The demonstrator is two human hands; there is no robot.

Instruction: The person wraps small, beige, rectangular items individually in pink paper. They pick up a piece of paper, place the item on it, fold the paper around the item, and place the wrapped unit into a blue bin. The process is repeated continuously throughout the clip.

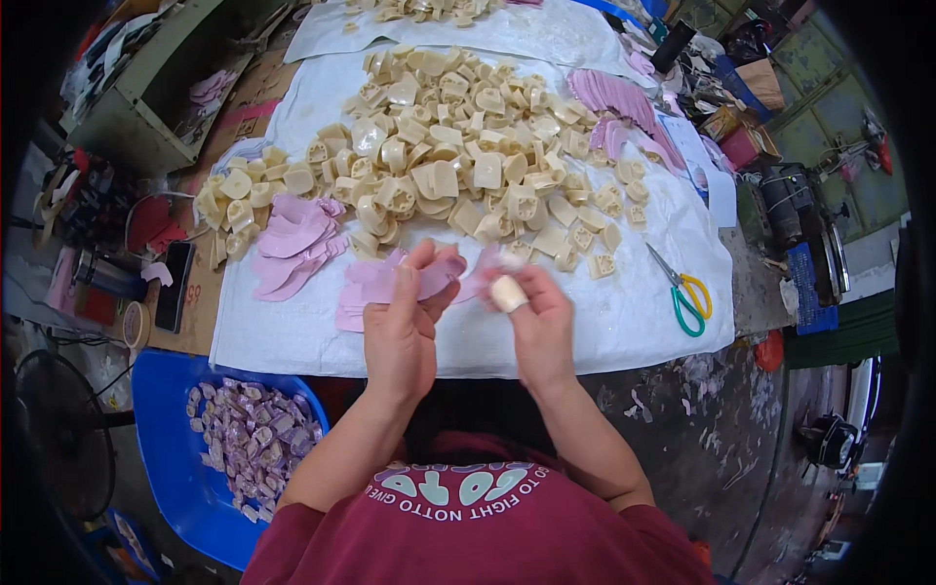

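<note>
Side by side over the table's near edge are my two hands. Between the thumb and fingers of my left hand (403, 317) is a thin pink cut piece (436, 280). My right hand (542, 322) is closed in a pinch on another pink strip (475, 285), partly blurred. A pale cream cover (507, 293) wraps its thumb tip. Beneath and beside my left hand lies a stack of pink cut pieces (353, 304), with a second pink stack (292, 244) farther left. Just beyond the hands rises a large heap of cream-coloured moulded blocks (439, 180), several with hollow ribbed undersides.
White sheeting (604, 331) covers the table. Scissors (682, 292) with green and yellow handles lie at right. A blue tub (166, 458) of purple-wrapped pieces (255, 439) stands below left. A phone (174, 288) and tape roll (136, 324) lie at left; fanned pink pieces (619, 97) lie far right.
</note>
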